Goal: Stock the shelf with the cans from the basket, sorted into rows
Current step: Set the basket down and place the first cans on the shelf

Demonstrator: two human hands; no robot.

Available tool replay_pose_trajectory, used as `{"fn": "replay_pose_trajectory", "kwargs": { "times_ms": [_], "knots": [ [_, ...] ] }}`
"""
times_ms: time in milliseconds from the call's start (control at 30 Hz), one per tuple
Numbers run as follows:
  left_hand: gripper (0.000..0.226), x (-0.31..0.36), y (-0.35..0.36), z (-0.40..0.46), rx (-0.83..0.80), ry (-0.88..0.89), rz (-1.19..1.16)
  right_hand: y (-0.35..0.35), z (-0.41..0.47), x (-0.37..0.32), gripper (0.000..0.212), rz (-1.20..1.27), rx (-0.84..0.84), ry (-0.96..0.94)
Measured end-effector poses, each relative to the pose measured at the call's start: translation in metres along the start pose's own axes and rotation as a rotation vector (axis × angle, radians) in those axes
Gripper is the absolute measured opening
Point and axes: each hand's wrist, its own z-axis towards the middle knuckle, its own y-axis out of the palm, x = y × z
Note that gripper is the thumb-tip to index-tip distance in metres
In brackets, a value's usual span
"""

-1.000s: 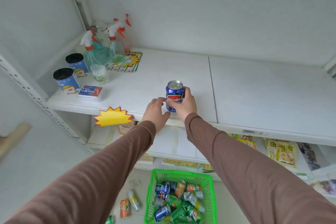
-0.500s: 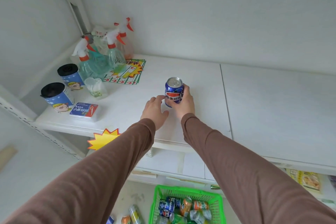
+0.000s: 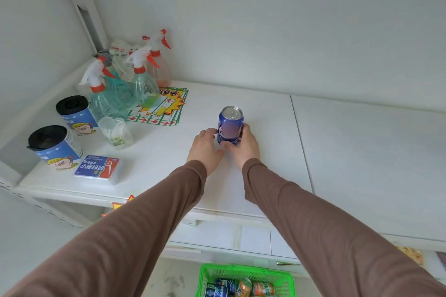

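From my head view, my right hand (image 3: pixel 243 146) wraps around the blue can (image 3: pixel 230 125), which stands upright on the shelf (image 3: pixel 362 152) at centre frame. My left hand (image 3: pixel 204 146), fingers relaxed, rests just left of it, fingertips touching. The basket (image 3: pixel 243 272) sits at the bottom edge, below.

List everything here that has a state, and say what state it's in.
Blue can: upright on the shelf, unopened.
Right hand: grips the blue can.
Left hand: open, fingertips at the can's side.
Green basket: on the floor, cans inside.
Spray bottles: upright, capped.
Two black-lidded tubs: upright, closed.
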Motion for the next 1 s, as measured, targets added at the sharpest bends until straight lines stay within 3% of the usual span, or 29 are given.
{"fn": "replay_pose_trajectory", "kwargs": {
  "times_ms": [433, 800, 900, 1000],
  "knots": [
    [0.052, 0.001, 0.0, 0.099, 0.005, -0.032, 0.09, 0.023, 0.109, -0.012, 0.059, -0.096, 0.02, 0.012],
    [0.049, 0.008, 0.006, 0.121, -0.009, -0.038, 0.145, 0.026, 0.145, -0.016, 0.051, -0.142, 0.037, 0.045],
    [0.056, 0.005, 0.003, 0.111, -0.009, -0.041, 0.173, 0.022, 0.137, -0.017, 0.064, -0.151, 0.006, 0.08],
    [0.06, 0.003, -0.001, 0.094, 0.011, -0.047, 0.173, 0.011, 0.115, -0.016, 0.099, -0.161, -0.004, 0.095]
  ]
}}
